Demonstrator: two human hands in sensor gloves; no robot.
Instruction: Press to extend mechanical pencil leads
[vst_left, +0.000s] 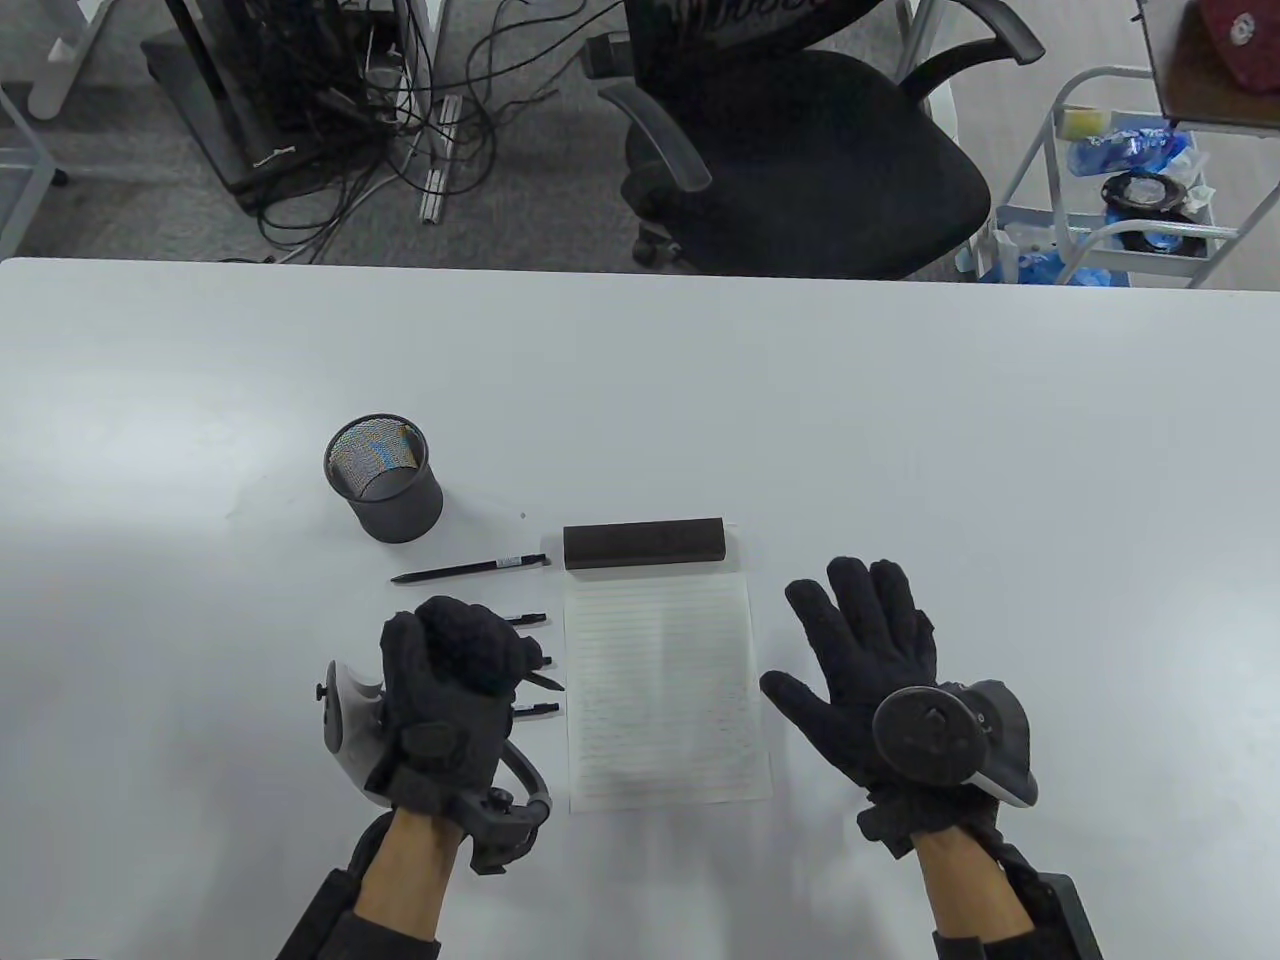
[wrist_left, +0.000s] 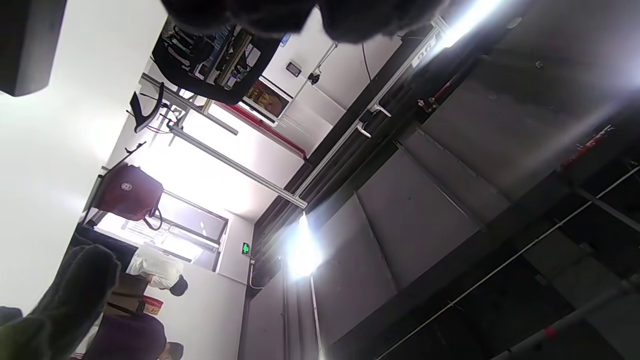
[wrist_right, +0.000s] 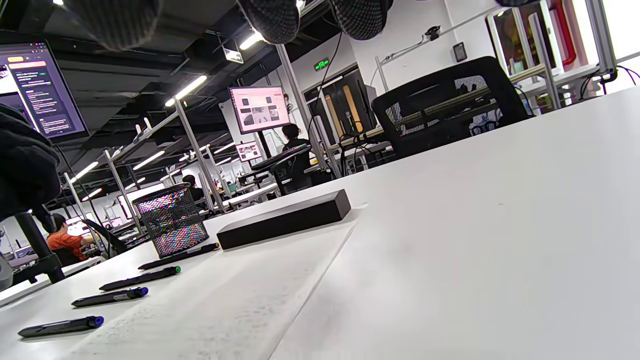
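Several black mechanical pencils lie in a row left of a lined sheet of paper (vst_left: 665, 690); the farthest one (vst_left: 470, 568) shows in full. They also show in the right wrist view (wrist_right: 140, 278). My left hand (vst_left: 450, 655) is curled into a fist above the row and grips one pencil, whose pointed tip (vst_left: 548, 684) pokes out to the right. My right hand (vst_left: 860, 640) is open with its fingers spread, palm down, just right of the paper, holding nothing. The left wrist view points at the ceiling and shows no pencil.
A black mesh pen cup (vst_left: 385, 478) stands behind the pencils, also in the right wrist view (wrist_right: 172, 220). A long black box (vst_left: 645, 542) lies at the paper's far edge. An office chair (vst_left: 800, 150) stands beyond the table's far edge.
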